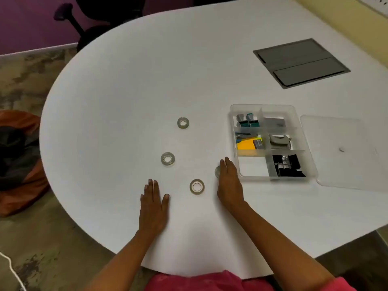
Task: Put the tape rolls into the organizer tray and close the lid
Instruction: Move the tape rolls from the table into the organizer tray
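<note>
Three clear tape rolls lie flat on the white table: a far one (pixel 183 123), a middle one (pixel 167 158) and a near one (pixel 197 186). A further roll (pixel 217 171) peeks out from under my right hand (pixel 228 181), which rests flat over it. My left hand (pixel 154 203) lies flat on the table, left of the near roll, holding nothing. The clear organizer tray (pixel 310 156) stands open to the right of my right hand. Its near-left compartment looks bare; the others hold clips and stationery. The clear lid (pixel 344 154) lies flat to the tray's right.
A grey cable hatch (pixel 300 63) is set into the table at the far right. The table's curved edge (pixel 48 114) runs along the left. A dark office chair (pixel 94 19) stands beyond the far edge, and an orange bag (pixel 19 164) lies on the floor.
</note>
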Available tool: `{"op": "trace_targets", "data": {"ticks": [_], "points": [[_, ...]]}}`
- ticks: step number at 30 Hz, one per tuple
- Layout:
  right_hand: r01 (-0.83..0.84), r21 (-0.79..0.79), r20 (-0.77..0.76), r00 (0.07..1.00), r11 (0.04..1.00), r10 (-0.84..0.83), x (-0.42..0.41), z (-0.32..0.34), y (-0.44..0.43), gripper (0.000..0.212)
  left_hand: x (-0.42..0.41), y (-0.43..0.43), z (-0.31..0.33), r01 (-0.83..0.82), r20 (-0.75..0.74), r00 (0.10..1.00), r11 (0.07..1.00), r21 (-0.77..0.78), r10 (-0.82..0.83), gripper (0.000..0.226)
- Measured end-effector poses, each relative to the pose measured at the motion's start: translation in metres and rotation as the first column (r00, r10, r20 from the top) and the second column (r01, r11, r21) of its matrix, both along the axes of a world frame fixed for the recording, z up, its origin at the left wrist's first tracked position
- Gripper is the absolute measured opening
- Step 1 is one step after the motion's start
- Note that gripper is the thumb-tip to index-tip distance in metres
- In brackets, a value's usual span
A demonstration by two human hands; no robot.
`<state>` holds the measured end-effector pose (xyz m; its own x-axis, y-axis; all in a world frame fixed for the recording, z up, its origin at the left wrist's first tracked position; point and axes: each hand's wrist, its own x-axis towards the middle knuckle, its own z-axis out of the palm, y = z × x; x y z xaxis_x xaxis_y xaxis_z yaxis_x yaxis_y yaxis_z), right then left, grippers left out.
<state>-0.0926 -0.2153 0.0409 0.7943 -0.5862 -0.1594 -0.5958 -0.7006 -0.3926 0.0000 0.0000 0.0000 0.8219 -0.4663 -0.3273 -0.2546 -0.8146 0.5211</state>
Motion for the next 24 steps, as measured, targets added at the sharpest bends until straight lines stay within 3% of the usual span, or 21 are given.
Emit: {"op": "trace_targets", "data": {"ticks": [6,9,14,19,24], "points": [[-0.022,-0.003,-0.075,0.997,1.000,0.022,0.006,-0.012,-0.018,0.061,0.006,-0.005,-0.012,0.066,0.132,0.987,0.984,0.165,-0.089,0.082],[-0.064,-0.104,-0.077,0.995,0.993,0.056,0.011,-0.012,-0.021,0.055,0.011,-0.008,-0.015,0.081,0.171,0.979,0.979,0.188,-0.114,0.087],[-0.059,-0.059,0.089,0.994,0.997,0.064,0.015,0.007,-0.014,0.056,0.014,-0.012,-0.014,0.085,0.179,0.977,0.978,0.193,-0.120,0.089],[0.218,-0.033,0.391,0.901,0.975,-0.188,0.001,0.035,-0.026,0.055,0.011,-0.013,-0.013,0.081,0.176,0.977,0.972,0.219,-0.121,0.085],[0.457,-0.024,0.392,0.822,0.889,-0.412,-0.013,0.044,-0.062,0.056,0.011,-0.013,-0.015,0.076,0.185,0.975,0.963,0.258,-0.126,0.086]]}}
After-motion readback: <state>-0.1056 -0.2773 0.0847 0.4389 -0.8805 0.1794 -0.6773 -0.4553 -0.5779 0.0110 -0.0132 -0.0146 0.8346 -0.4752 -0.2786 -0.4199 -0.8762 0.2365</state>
